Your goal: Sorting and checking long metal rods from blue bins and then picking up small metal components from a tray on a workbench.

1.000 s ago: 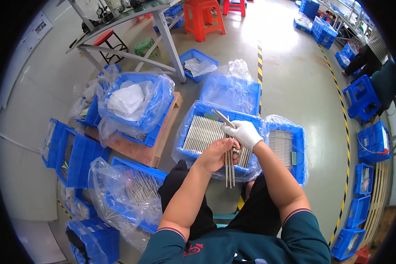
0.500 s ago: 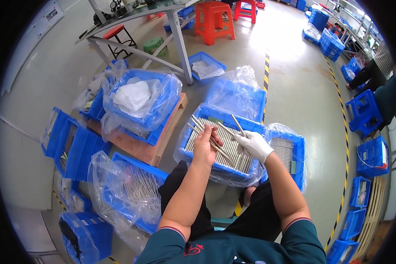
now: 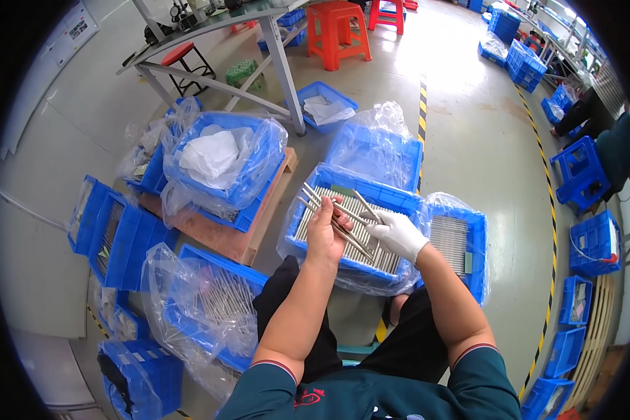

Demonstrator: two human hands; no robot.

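Note:
My bare left hand (image 3: 324, 236) is closed round several slim metal rods (image 3: 311, 196), which fan out at the upper left and run down past the fingers. Close to its right, my right hand (image 3: 401, 235) in a white glove grips a metal rod (image 3: 365, 206) that slants up and left. Another rod reaches between the two hands; which hand bears it I cannot tell. Both hands are above a blue crate (image 3: 407, 201) lined with clear plastic film. Inside it, similar rods (image 3: 304, 222) lie side by side in a row, partly hidden by my hands.
Right of it stands another blue crate (image 3: 479, 231) of rods. A film-draped crate (image 3: 189, 329) with loose rods is at lower left. Crates sit on a wooden pallet (image 3: 220, 234) near a metal-legged table (image 3: 280, 66). Striped floor tape (image 3: 423, 115) runs ahead.
My gloved right hand has shifted slightly left, closer to my left hand. The rod in it has moved left and lower. My left hand keeps hold of its rods.

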